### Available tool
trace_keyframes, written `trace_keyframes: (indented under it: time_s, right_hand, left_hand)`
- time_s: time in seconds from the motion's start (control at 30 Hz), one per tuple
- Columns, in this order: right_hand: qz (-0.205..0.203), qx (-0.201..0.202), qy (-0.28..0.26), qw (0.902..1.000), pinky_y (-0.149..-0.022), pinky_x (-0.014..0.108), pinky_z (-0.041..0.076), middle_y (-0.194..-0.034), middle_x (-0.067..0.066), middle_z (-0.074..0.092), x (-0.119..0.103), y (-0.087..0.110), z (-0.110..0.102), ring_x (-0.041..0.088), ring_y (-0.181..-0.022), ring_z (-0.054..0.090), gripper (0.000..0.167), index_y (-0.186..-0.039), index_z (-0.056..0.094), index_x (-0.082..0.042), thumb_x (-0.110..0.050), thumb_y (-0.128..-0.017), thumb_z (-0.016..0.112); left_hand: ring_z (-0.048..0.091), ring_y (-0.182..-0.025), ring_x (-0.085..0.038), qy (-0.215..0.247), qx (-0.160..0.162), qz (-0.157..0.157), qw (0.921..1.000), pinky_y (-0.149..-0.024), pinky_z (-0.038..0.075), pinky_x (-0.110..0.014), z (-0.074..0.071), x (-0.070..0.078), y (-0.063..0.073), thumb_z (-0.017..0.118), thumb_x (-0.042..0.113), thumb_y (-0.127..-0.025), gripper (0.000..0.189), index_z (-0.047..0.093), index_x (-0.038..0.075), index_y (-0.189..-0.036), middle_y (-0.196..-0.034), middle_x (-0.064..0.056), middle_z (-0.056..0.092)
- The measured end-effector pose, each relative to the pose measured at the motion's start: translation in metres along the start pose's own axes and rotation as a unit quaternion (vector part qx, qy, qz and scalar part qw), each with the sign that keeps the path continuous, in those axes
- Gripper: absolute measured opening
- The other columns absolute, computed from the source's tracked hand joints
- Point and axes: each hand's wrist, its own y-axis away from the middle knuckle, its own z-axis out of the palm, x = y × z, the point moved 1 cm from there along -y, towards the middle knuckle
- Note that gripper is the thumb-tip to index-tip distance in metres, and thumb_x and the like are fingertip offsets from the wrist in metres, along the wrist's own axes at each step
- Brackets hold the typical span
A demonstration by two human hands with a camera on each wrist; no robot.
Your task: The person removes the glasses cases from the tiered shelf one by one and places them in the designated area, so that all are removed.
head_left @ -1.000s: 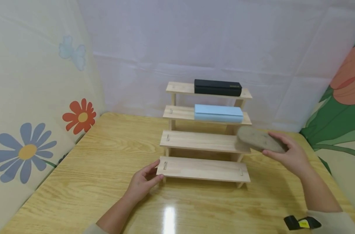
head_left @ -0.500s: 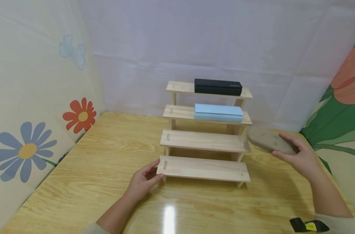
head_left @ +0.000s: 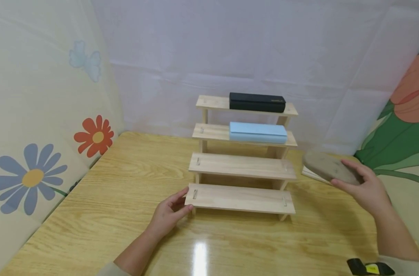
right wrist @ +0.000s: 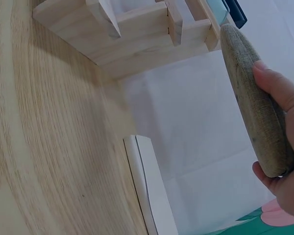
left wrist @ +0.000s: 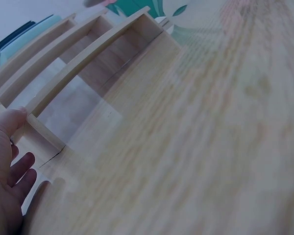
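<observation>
Apparent transfer step: right hand clasps grey-brown case, left hand pinches four-tier wooden riser; next, controlled set-down seems needed.

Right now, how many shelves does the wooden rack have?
4: the top shelf, under the black case; the second shelf, under the light blue case; the third shelf; and the lowest shelf, touched by the left hand. None appears hidden.

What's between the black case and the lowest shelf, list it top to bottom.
Below the black case, the head view shows the light blue case on the second shelf down, then the bare third shelf.
</observation>
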Motion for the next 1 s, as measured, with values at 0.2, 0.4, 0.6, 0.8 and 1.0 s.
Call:
trace_keyframes:
  time_s: [0.2,0.4,0.6,0.8,1.0]
  right_hand:
    - [0.007,0.01,0.015,0.9998,-0.092,0.056,0.033,-0.153,0.033,0.028,0.008,0.002,-0.003,0.052,-0.128,0.035,0.08,-0.153,0.032,-0.006,-0.036,-0.09,0.071]
    - [0.015,0.003,0.02,0.9997,-0.093,0.052,0.037,-0.15,0.035,0.031,0.017,0.001,-0.003,0.053,-0.127,0.036,0.081,-0.152,0.03,-0.002,-0.038,-0.091,0.069]
    - [0.031,-0.013,0.01,0.9994,-0.096,0.06,0.035,-0.152,0.037,0.027,0.03,0.001,0.0,0.056,-0.129,0.033,0.083,-0.153,0.026,-0.001,-0.04,-0.092,0.068]
    - [0.041,-0.013,0.005,0.999,-0.095,0.062,0.035,-0.151,0.037,0.028,0.039,0.001,0.007,0.056,-0.129,0.034,0.083,-0.152,0.028,0.0,-0.04,-0.091,0.068]
    - [0.038,-0.012,0.014,0.9991,-0.094,0.065,0.035,-0.148,0.039,0.03,0.045,0.001,0.014,0.057,-0.127,0.035,0.082,-0.151,0.03,0.002,-0.04,-0.091,0.068]
  left_hand:
    - [0.065,-0.112,-0.032,0.002,0.0,-0.001,1.0,-0.087,0.052,-0.016,0.0,0.001,0.0,0.074,0.013,-0.087,0.059,0.051,0.002,-0.14,-0.129,-0.024,0.062]
    - [0.065,-0.11,-0.031,0.002,0.001,0.003,1.0,-0.086,0.053,-0.017,0.0,0.001,0.0,0.074,0.012,-0.087,0.058,0.051,0.002,-0.14,-0.128,-0.024,0.063]
    - [0.065,-0.111,-0.033,-0.003,0.002,0.0,1.0,-0.087,0.054,-0.019,0.001,-0.001,0.0,0.074,0.011,-0.086,0.059,0.051,0.001,-0.14,-0.128,-0.024,0.062]
    - [0.064,-0.113,-0.034,-0.004,0.001,-0.011,0.9999,-0.09,0.055,-0.024,0.001,-0.003,0.0,0.075,0.012,-0.086,0.06,0.051,0.003,-0.14,-0.129,-0.023,0.062]
    - [0.064,-0.114,-0.034,-0.007,0.005,-0.01,0.9999,-0.091,0.056,-0.027,0.001,-0.003,0.0,0.075,0.012,-0.086,0.059,0.052,0.003,-0.14,-0.131,-0.022,0.061]
